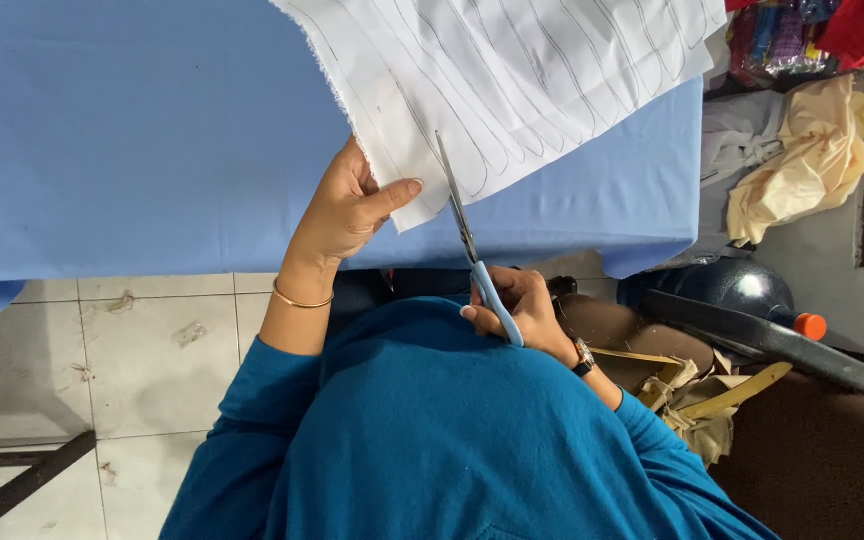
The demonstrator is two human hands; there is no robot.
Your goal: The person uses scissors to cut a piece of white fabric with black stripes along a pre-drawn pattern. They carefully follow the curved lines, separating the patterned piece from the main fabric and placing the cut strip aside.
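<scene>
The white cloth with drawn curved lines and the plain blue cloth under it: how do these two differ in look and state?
The white cloth with drawn curved lines is marked with pencil-like outlines, while the plain blue cloth bears none. The white cloth lies on top and covers a smaller area; the blue cloth spreads wide over the table. The left hand pinches the white cloth's edge and the blue-handled scissors, held by the right hand, meet it; the blue cloth is not held. Both lie flat.

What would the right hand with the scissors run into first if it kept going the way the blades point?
Probably the white cloth: the right hand aims the scissors up into its edge, beside the left hand.
</scene>
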